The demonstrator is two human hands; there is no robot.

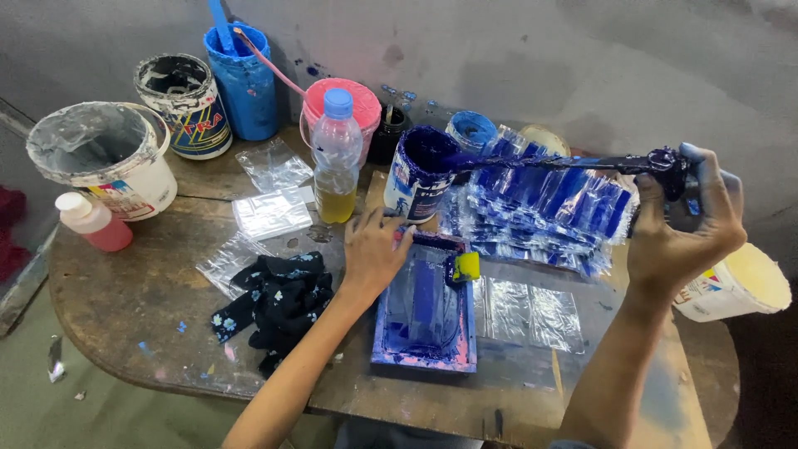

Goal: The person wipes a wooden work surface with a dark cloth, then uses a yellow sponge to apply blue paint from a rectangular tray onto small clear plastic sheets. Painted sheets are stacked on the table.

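Head view: we see blue ink in the can [418, 170]. Our right hand [683, 220] grips the stirring stick [555, 161], lying roughly level, tip seemingly in the can. Left hand [373, 252] rests spread on the tray [426, 303].

A stack of clear plastic bags [544, 208] smeared blue lies right of the blue-labelled tin [418, 175]. Clear bags [273, 212] lie left of the bottle [336, 158]. Buckets [112, 158] at left carry colourful labels; a red-and-blue label wraps the tub [731, 287] at right.
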